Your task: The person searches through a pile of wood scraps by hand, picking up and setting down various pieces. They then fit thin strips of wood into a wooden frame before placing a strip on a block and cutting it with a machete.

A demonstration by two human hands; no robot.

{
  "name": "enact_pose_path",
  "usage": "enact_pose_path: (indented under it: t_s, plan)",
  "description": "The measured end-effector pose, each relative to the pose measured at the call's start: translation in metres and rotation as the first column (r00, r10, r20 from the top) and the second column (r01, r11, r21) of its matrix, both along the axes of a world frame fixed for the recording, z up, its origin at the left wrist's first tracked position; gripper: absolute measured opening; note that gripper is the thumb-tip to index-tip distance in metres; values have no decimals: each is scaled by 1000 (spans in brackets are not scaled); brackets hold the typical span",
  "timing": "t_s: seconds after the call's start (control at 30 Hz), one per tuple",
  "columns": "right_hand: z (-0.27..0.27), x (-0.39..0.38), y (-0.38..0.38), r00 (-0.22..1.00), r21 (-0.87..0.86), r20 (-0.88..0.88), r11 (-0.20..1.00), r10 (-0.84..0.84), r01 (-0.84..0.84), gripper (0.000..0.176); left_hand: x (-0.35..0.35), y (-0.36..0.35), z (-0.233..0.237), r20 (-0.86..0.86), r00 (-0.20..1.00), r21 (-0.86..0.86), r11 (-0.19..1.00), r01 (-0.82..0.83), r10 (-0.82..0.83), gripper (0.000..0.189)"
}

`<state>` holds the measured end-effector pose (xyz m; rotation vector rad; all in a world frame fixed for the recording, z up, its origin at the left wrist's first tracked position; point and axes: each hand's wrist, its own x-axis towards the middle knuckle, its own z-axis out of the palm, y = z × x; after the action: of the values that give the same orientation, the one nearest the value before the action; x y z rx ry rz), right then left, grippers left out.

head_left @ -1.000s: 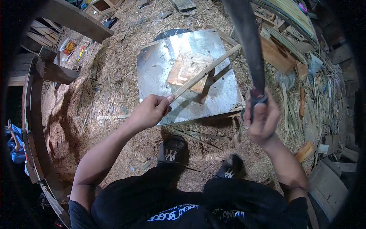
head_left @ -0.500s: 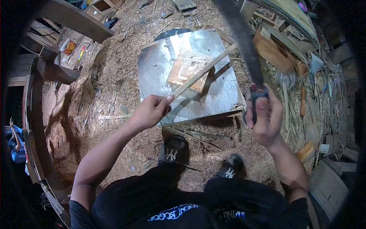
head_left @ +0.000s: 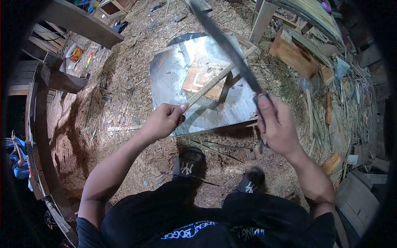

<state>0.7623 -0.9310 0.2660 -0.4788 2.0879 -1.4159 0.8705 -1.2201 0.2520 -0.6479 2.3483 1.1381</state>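
Observation:
My left hand (head_left: 164, 120) is closed around the near end of a thin wooden strip (head_left: 210, 85). The strip runs up and to the right, above a wooden block (head_left: 202, 73) on a grey, metal-looking board (head_left: 167, 89). In my right hand (head_left: 278, 124), fingers wrapped round the handle, is a machete (head_left: 225, 43) with a long dark blade. Its blade points up and to the left, crossing over the strip's far part in this view. Part of the handle is hidden by my fingers.
Wood shavings (head_left: 124, 78) cover the ground around the board and my feet. A wooden box-like piece (head_left: 293, 56) and bundled strips lie at right. Thick beams (head_left: 84, 25) stand on the left. Beyond them at far left is a person in blue (head_left: 18, 161).
My right hand has moved left and slightly down, swinging the machete blade leftward over the strip. My left hand and the strip have stayed almost in place.

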Motion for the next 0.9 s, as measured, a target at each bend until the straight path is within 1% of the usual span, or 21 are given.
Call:
enact_pose_path:
  t_s: [0.07, 0.1, 0.13, 0.17, 0.2, 0.23, 0.27, 0.33, 0.37, 0.4, 0.43, 0.47, 0.53, 0.57, 0.6, 0.63, 0.7, 0.73, 0.8, 0.83, 0.9]
  plan:
    - [10, 6, -1, 978, -342, -165, 938, -124, 61, 44, 0, 0, -1, -9, 1000, -2, 1000, 2, -2, 60]
    - [2, 3, 5, 959, -342, -261, 940, -111, 16, 41, 1, 0, -1, -18, 1000, -10, 1000, 10, -11, 60]
    - [-11, 3, 2, 960, -343, -257, 939, -112, 18, 41, 1, -1, -2, -14, 1000, -11, 1000, 11, -11, 60]
    - [-28, 3, -1, 951, -128, -310, 992, -24, -16, 42, 2, 0, -3, -19, 1000, 1, 1000, -9, 9, 60]
    - [-43, 3, -3, 936, 93, -345, 995, 72, -42, 43, 2, 0, -3, -28, 999, 12, 1000, -27, 27, 60]
    - [-52, 7, -6, 904, 142, -417, 989, 90, -33, 45, 2, 0, -3, -31, 999, 9, 1000, -24, 24, 60]
    - [-53, 6, -3, 904, 136, -420, 990, 81, -25, 45, 3, 0, -3, -12, 1000, 19, 1000, -17, 17, 60]
    - [-44, 0, 0, 954, 136, -283, 989, 98, -62, 48, 5, -1, -2, 11, 1000, 29, 999, -19, 19, 60]
    - [-35, -6, -1, 992, 175, -95, 982, 88, -70, 51, 6, 0, -2, 9, 1000, 11, 1000, -11, 11, 59]
    - [-26, -9, 0, 991, 175, -103, 982, 85, -66, 51, 3, -2, -1, -8, 1000, -12, 1000, 2, -2, 59]
    - [-18, -10, 2, 976, 60, 215, 998, 14, -27, 51, 1, -3, -2, -16, 1000, -13, 1000, 5, -5, 59]
    - [-14, -10, 2, 852, -37, 523, 998, -17, 43, 52, 2, -4, -4, -23, 1000, 0, 1000, 0, 0, 57]
    - [-12, -8, 1, 877, -4, 479, 999, -44, 52, 52, 4, -7, -8, -28, 1000, 12, 1000, -7, 8, 56]
    - [-14, -8, 0, 965, -11, 261, 1000, -25, 29, 52, 6, -8, -11, -108, 993, -34, 999, 38, -42, 53]
    - [-16, -8, -1, 1000, -12, 28, 1000, -5, 5, 52, 7, -6, -11, -186, 978, -84, 993, 79, -93, 51]
    - [-19, -8, -1, 1000, -12, 25, 1000, -5, 5, 52, 8, -4, -9, -188, 978, -84, 993, 78, -93, 51]
    - [-25, -5, 0, 967, 31, -251, 999, 31, -24, 51, 9, 1, -1, -281, 943, -209, 970, 121, -178, 42]
    - [-27, -3, 0, 968, 30, -250, 999, 28, -21, 51, 8, 2, 3, -280, 943, -210, 970, 124, -181, 42]
    - [-28, 2, 0, 969, 85, -239, 996, 57, -37, 51, 7, 5, 7, -243, 941, -303, 940, 156, -235, 32]
    - [-29, 5, -2, 967, 74, -248, 997, 48, -30, 51, 7, 4, 5, -241, 942, -303, 940, 157, -235, 32]
    - [-40, 5, -1, 960, 79, -274, 996, 51, -30, 50, 7, 1, 0, -217, 912, -488, 848, 207, -348, 25]
